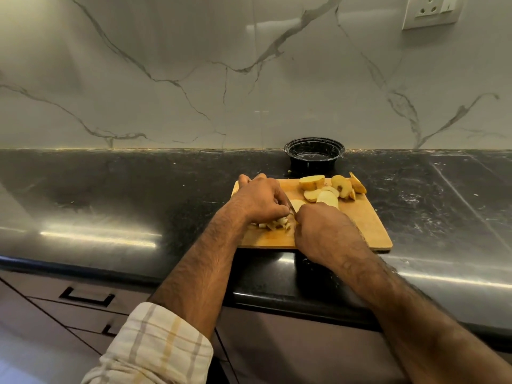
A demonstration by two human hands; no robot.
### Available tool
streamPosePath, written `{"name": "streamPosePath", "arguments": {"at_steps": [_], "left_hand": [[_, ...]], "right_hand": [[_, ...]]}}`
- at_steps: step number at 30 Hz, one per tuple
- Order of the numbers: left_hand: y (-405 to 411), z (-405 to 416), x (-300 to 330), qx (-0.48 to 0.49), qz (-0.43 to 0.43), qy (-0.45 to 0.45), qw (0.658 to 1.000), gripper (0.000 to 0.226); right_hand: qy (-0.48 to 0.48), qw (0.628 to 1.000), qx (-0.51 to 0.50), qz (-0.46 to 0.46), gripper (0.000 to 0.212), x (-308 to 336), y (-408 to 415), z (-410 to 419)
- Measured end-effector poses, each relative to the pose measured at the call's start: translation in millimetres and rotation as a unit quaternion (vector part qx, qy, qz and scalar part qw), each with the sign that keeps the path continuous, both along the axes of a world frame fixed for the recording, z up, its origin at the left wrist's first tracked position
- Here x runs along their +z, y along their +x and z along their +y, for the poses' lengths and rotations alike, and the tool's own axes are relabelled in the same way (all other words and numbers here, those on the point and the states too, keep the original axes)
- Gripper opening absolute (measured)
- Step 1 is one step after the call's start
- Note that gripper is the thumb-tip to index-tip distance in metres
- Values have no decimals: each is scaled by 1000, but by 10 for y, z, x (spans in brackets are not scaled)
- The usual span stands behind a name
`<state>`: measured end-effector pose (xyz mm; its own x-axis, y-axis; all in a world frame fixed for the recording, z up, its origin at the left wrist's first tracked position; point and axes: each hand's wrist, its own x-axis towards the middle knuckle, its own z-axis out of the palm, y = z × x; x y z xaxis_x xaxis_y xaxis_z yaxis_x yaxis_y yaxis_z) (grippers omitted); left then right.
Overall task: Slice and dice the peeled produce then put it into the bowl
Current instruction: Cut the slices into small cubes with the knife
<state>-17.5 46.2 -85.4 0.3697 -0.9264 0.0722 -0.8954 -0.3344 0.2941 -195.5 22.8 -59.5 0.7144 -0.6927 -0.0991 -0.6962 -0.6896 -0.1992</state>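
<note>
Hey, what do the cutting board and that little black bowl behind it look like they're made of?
The flat tan cutting board looks like wood or bamboo: matt, warm brown, with a thin darker edge. The round black bowl looks like thin glossy plastic, judging by its ridged rim and bright reflections, though glazed ceramic can't be ruled out.

One cutting board (368,217), one bowl (314,154), perhaps seven produce slices (327,196).

— Anything to read from where you stand?

— Nothing I can make out. The wall socket (432,11) at the upper right of the frame has no legible marking, and the black bowl (314,153) at the back of my desk (110,189) carries no label I can read.

— And the cutting board (368,223)?

— Plain wood, no brand or number showing.
</note>
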Motion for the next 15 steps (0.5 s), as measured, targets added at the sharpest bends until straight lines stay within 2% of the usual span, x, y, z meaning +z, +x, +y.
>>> {"name": "streamPosePath", "arguments": {"at_steps": [5, 8, 12, 15], "left_hand": [[35, -26, -29, 5, 19, -8, 1000, 8], [42, -40, -51, 1, 39, -27, 999, 11], [92, -43, -73, 42, 0, -90, 995, 15], [76, -61, -88, 44, -15, -72, 996, 16]], "right_hand": [[18, 1000, 13, 14, 38, 31, -257, 87], [19, 1000, 8, -10, 33, 40, -432, 72], [-19, 997, -18, -67, 28, 31, -608, -16], [-23, 998, -36, -55, 29, 24, -627, -32]]}}
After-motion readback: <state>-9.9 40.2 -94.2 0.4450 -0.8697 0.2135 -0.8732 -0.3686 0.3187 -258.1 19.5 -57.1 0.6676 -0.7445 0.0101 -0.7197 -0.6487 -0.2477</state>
